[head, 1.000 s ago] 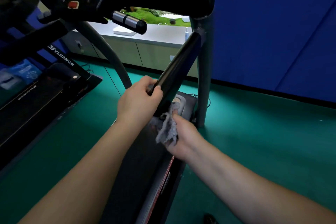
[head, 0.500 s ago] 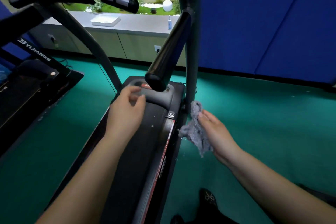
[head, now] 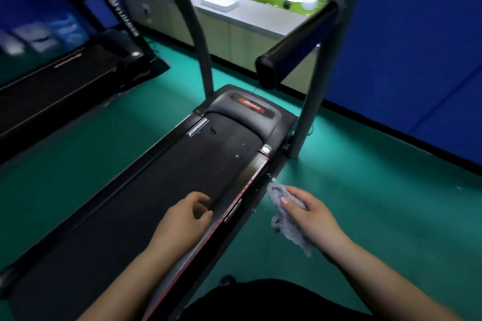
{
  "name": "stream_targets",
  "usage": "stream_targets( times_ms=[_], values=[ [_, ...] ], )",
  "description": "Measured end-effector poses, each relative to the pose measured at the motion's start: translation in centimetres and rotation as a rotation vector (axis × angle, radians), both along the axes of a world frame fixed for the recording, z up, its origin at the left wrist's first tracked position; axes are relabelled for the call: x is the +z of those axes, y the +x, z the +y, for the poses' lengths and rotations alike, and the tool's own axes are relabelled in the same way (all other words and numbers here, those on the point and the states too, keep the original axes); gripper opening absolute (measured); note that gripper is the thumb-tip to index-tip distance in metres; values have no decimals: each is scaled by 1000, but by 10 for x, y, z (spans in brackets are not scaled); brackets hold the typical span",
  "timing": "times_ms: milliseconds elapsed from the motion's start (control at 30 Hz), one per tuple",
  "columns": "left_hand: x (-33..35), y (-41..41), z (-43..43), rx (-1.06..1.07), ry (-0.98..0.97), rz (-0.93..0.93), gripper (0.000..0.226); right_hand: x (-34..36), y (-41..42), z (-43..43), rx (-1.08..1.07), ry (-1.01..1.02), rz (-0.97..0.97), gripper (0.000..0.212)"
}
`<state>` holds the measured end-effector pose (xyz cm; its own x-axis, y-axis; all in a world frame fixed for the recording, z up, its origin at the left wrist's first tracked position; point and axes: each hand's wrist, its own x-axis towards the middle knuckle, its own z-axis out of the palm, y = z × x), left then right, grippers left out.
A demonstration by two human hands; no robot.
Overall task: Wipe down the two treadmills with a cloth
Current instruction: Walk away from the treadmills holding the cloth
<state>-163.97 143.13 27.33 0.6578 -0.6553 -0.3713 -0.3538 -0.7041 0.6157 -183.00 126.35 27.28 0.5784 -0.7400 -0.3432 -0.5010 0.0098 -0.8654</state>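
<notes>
Gripping nothing, the left hand (head: pixel 186 219) is hovering half-curled over the near treadmill (head: pixel 161 190)'s belt, the second treadmill (head: pixel 60 78) waiting far left. Moving right, the right hand (head: pixel 310 212) is pinching the grey cloth (head: pixel 283 214) beside the side rail (head: pixel 242 195); that dangling tail risks dragging on the floor (head: pixel 365 190). Beyond, a white tray (head: pixel 219 2) is sitting on the tabletop (head: pixel 260 15), contents unclear.

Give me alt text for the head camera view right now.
A person's right hand holds a grey cloth beside the right edge of a black treadmill, while the left hand hovers open over its belt. A second treadmill stands left on green floor.
</notes>
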Motion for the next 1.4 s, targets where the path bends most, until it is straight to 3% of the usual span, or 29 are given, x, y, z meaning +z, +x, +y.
stream_targets(
  times_ms=[333,667,1033,1400],
  values=[
    [-10,-134,161,562,67,8,18,-11,-39,57,487,24,47,21],
    [-3,-226,309,951,14,-73,15,-4,-19,181,896,-25,42,21],
    [-22,-285,528,1165,-3,10,11,-14,-11,411,1042,-8,57,26],
    [-22,-239,718,1267,-7,-23,14,-11,47,602,1126,31,63,26]
  ],
)
